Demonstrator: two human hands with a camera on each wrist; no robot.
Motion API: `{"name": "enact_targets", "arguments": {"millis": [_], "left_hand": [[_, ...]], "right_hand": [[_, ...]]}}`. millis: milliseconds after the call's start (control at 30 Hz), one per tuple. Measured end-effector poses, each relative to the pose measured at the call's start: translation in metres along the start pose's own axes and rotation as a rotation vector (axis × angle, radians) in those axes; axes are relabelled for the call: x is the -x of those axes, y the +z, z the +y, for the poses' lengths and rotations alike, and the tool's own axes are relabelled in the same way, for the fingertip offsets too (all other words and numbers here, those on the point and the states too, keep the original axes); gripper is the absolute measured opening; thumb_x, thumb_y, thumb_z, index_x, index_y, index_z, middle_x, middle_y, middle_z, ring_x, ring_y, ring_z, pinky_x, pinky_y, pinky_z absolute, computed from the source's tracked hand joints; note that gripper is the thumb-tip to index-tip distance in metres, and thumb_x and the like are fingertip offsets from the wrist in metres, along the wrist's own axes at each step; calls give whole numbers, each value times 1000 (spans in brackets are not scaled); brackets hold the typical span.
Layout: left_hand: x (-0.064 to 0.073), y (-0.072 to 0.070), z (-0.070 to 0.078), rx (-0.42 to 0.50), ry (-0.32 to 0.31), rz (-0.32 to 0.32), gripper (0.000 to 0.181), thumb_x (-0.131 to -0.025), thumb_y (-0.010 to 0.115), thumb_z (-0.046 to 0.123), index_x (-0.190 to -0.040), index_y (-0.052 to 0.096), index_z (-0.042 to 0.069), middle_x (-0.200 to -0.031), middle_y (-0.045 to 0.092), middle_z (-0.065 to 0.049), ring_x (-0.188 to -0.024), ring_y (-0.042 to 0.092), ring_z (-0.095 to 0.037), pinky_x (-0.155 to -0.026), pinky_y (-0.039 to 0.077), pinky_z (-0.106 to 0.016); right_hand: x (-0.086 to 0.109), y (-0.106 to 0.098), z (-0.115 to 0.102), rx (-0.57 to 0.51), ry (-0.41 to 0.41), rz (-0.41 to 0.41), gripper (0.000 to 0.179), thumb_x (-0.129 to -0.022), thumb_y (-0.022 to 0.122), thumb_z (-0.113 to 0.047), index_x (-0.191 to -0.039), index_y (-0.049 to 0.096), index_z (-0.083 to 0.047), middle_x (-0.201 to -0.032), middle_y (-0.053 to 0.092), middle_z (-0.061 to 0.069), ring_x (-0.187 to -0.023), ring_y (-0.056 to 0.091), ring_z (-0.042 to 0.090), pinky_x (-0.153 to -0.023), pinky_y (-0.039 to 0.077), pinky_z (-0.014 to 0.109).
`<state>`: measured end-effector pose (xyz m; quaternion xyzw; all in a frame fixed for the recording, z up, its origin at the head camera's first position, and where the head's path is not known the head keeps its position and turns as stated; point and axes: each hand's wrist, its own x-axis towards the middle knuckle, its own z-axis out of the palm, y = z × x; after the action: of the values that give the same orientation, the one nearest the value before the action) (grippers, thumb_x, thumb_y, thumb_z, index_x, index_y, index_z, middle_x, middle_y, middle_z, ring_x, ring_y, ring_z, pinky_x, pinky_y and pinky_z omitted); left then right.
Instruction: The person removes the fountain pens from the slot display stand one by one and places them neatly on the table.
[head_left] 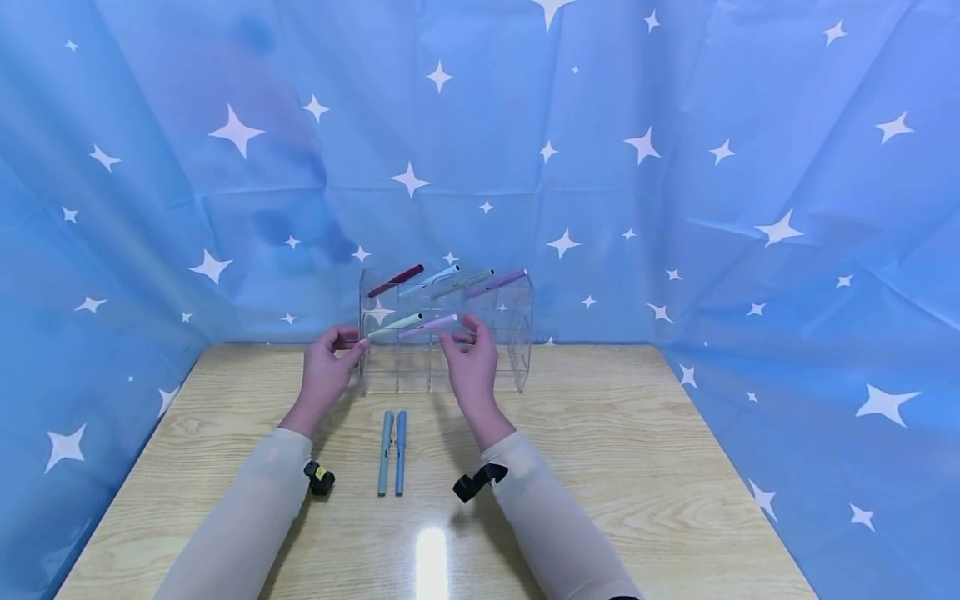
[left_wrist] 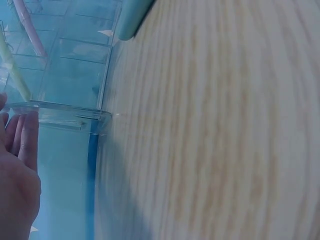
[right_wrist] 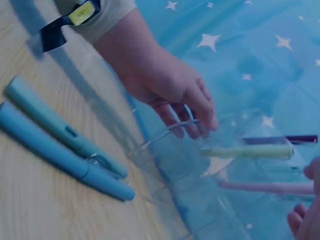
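A clear acrylic pen rack (head_left: 414, 382) stands at the table's back, with slanted pens in two rows. My left hand (head_left: 327, 363) grips its left side panel, thumb in front and fingers behind, as the right wrist view also shows. My right hand (head_left: 474, 360) is at the upper end of a lavender pen (head_left: 429, 326) in the lower row; thumb and fingers stand apart around that end. Left of it lies a pale green pen (head_left: 395, 325). Above are a dark red pen (head_left: 396, 281), a light blue pen (head_left: 430, 281), a grey-green pen (head_left: 463, 283) and a purple pen (head_left: 498, 284).
Two capped pens, a teal one (head_left: 386, 454) and a blue one (head_left: 401, 454), lie side by side on the wooden table (head_left: 600, 467) between the forearms. A blue curtain with white stars (head_left: 480, 125) hangs close behind the rack.
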<state>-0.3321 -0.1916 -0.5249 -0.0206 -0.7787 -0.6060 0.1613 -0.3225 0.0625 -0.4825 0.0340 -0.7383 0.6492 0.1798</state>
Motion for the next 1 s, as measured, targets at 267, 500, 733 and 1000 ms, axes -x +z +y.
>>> {"name": "enact_targets", "arguments": {"millis": [267,500,733,1000], "left_hand": [[0,0,-2,-4,1,0,32,-106,79,28,-129,72,6,-121,73,-13,-109,67,-24,-69,59,-19],[0,0,-3,-15,5,8,31,-107,79,26,-128,72,5,-121,73,-14,-110,67,-23,-70,59,-17],[-2,1,-2,9,-5,13,28,-106,79,19,-128,72,4,-121,73,-14,-108,68,-21,-78,62,-18],[-2,1,-1,20,-12,12,29,-105,80,20,-127,72,3,-120,73,-14,-105,69,-20,-78,64,-20]], "right_hand": [[-11,15,-4,-25,24,31,41,-100,85,-14,-137,71,-3,-129,77,9,-89,72,21,-63,56,25],[-17,23,-3,-83,19,60,31,-101,81,-4,-130,73,4,-116,79,16,-81,72,20,-75,68,53],[-22,30,-2,-152,28,75,20,-102,79,-4,-121,75,1,-107,77,10,-84,67,12,-74,68,45],[-23,34,-3,-187,66,64,22,-103,78,-6,-122,74,1,-108,76,9,-88,73,22,-53,56,24]]}}
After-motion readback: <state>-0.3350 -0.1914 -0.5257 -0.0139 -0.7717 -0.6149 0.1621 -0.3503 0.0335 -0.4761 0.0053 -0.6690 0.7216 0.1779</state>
